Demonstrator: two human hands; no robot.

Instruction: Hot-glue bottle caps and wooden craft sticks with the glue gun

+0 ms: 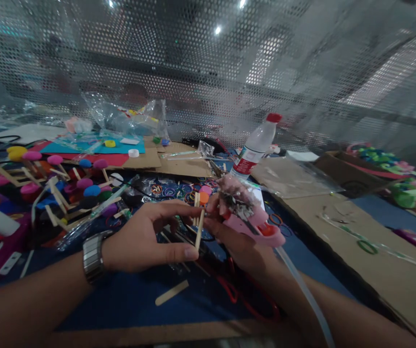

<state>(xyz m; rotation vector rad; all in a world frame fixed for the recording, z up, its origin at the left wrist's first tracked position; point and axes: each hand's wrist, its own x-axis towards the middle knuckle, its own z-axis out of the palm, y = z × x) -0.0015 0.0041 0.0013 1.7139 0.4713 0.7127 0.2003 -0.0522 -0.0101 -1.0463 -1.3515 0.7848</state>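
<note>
My left hand (150, 237), with a metal watch on its wrist, pinches a small piece made of wooden sticks (199, 224) between thumb and fingers; an orange cap (203, 197) sits at the piece's top. My right hand (237, 237) grips a pink glue gun (255, 220) whose crusted nozzle end points toward the sticks. A clear glue stick (302, 285) trails from the gun's back over my right forearm. Both hands hover above a blue mat (128, 295).
Stick-and-cap pieces in many colours (59, 183) lie at the left. A loose wooden stick (171, 292) and red scissors (240, 295) lie on the mat. Rubber bands (179, 188), a water bottle (257, 145), cardboard sheets (367, 241), plastic bags and a mesh wall stand behind.
</note>
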